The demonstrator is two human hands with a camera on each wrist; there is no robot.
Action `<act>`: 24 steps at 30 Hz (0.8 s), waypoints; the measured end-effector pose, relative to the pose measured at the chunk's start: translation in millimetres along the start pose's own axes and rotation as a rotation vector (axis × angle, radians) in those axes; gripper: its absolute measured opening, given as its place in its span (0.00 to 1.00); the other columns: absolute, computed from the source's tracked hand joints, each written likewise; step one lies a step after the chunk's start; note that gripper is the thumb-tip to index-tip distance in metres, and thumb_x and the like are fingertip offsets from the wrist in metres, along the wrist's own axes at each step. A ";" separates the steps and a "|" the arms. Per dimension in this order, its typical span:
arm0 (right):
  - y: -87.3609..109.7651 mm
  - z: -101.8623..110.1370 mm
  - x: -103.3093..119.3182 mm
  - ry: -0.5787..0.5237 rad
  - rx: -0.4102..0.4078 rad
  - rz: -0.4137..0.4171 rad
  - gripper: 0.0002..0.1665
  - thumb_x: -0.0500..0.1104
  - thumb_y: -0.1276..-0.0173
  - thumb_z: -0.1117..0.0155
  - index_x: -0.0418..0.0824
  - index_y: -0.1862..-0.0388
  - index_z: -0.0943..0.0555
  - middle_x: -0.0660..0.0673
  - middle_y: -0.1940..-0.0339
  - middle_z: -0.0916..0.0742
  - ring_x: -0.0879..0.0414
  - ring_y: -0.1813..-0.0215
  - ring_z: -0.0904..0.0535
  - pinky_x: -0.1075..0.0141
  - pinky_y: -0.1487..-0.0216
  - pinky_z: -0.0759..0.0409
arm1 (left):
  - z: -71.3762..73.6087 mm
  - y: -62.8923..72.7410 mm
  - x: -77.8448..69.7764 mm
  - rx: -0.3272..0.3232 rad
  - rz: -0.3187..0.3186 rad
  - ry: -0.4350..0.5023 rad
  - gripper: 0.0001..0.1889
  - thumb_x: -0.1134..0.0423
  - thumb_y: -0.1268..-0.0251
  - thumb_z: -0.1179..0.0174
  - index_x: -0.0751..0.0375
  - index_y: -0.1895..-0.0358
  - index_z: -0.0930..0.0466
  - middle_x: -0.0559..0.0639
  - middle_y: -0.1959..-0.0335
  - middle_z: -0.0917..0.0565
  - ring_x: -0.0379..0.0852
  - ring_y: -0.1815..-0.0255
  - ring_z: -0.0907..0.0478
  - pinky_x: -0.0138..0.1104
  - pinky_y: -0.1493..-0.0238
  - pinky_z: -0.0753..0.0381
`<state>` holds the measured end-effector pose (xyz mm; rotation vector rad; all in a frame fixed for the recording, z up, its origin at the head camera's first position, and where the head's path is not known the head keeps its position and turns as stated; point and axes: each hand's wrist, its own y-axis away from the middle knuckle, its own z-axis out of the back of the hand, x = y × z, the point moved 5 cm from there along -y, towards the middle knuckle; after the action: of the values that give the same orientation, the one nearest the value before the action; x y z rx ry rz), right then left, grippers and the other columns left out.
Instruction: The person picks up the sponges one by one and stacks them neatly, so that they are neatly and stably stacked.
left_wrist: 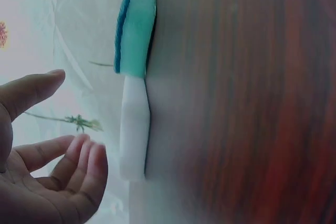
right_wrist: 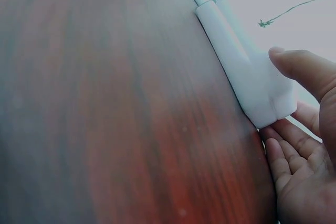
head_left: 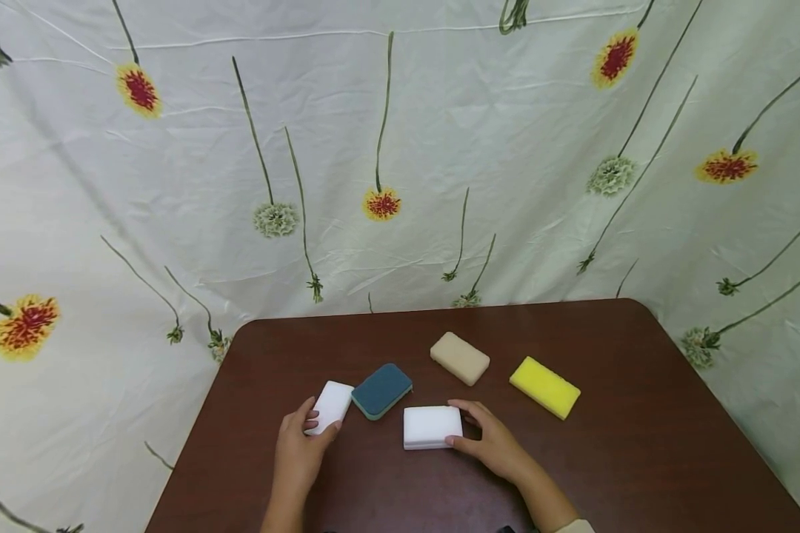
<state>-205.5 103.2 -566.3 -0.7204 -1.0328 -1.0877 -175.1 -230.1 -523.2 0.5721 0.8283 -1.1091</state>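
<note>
On the left, a white sponge block [head_left: 333, 406] lies tilted on the table, beside a blue-green sponge [head_left: 382, 391]. My left hand [head_left: 301, 446] hovers over its near left side, thumb and fingers apart; in the left wrist view, a gap separates the hand [left_wrist: 52, 177] from the white block [left_wrist: 135, 129]. My right hand [head_left: 496, 442] grips the right end of a second white block [head_left: 432, 426], thumb at the near corner and index finger at the far one. A seam runs along this block's side. The right wrist view has the thumb against the white block [right_wrist: 236, 61], other fingers by its end.
Behind the white blocks lies a beige sponge [head_left: 460, 358], with a yellow sponge [head_left: 544, 387] to its right. All rest on a dark brown table [head_left: 640, 444] with rounded far corners. A white flowered cloth [head_left: 440, 133] hangs behind the table.
</note>
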 end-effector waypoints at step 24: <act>-0.9 -0.7 -3.1 0.071 -0.004 0.006 0.38 0.55 0.36 0.26 0.52 0.28 0.27 0.50 0.33 0.22 0.46 0.29 0.27 0.53 0.28 0.28 | 1.2 -5.7 20.9 0.119 0.068 -0.162 0.49 0.51 0.45 0.25 0.76 0.27 0.39 0.77 0.36 0.32 0.73 0.33 0.37 0.62 0.34 0.33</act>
<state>-206.5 103.4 -569.4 -0.6825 -0.9680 -1.1029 -175.7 -244.4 -539.4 0.5969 0.6014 -1.1320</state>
